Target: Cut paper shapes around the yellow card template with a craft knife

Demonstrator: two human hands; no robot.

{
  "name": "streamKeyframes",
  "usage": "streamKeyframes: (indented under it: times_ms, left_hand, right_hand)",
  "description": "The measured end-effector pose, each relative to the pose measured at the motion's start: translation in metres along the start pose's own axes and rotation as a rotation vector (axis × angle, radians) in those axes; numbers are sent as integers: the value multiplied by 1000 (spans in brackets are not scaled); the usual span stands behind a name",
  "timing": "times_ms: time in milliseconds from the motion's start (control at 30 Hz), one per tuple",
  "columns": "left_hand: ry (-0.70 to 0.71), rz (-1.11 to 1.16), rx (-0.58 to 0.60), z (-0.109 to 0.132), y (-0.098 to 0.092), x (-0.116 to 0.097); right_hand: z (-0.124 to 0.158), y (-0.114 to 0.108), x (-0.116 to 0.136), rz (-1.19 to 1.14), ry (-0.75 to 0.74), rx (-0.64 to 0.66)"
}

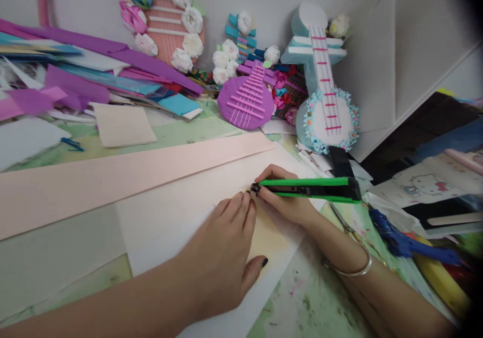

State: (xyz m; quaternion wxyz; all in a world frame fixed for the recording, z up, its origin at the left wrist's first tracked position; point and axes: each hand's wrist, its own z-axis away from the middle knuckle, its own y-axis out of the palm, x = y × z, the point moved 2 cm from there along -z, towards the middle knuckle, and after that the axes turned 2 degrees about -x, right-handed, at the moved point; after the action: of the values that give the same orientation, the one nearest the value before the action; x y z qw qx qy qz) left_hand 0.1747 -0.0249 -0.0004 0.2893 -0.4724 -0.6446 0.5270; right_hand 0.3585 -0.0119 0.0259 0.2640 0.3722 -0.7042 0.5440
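Note:
My right hand is closed round the front end of a green and black stapler, whose long body points to the right. Beside it my left hand lies flat with its fingers on a white paper sheet, the fingertips next to the stapler's front end. The left thumb is spread away from the fingers. Behind both hands a long pale pink strip lies across the sheet's back edge. What is under the stapler's tip is too small to tell.
Paper instruments, one purple and one light blue, stand at the back. Coloured paper is piled back left, near a cream square. Scissors and a blue glue gun lie right.

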Motion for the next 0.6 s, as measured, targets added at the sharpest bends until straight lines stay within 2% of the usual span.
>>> streamKeyframes:
  times_ms: [600]
  left_hand:
    - [3, -2, 1, 0, -2, 0]
  right_hand:
    - [5, 1, 3, 79, 19, -47]
